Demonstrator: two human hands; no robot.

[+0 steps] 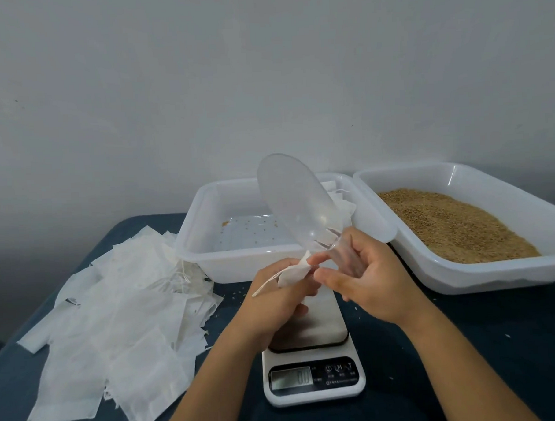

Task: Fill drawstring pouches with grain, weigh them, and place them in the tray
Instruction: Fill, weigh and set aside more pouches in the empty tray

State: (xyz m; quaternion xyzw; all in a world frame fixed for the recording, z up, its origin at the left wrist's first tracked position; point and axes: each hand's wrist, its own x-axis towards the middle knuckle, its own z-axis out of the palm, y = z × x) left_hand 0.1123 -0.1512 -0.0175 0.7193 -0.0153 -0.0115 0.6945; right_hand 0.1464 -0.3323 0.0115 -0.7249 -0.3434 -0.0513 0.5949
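My left hand (275,301) grips a small white drawstring pouch (293,273) above the scale, its cord trailing left. My right hand (369,278) holds the handle of a clear plastic scoop (290,198), which points up and back and looks empty; its thumb and forefinger also touch the pouch's top edge. Under both hands stands a white digital scale (313,376) with nothing on its platform. A white tray (207,245) behind it holds a few pouches at its back right and scattered grains. To the right, a second white tray (482,271) holds brown grain (448,225).
A loose heap of empty white pouches (122,319) covers the left of the dark blue table (467,361). A few stray grains lie on the cloth near the scale. A plain grey wall stands right behind the trays.
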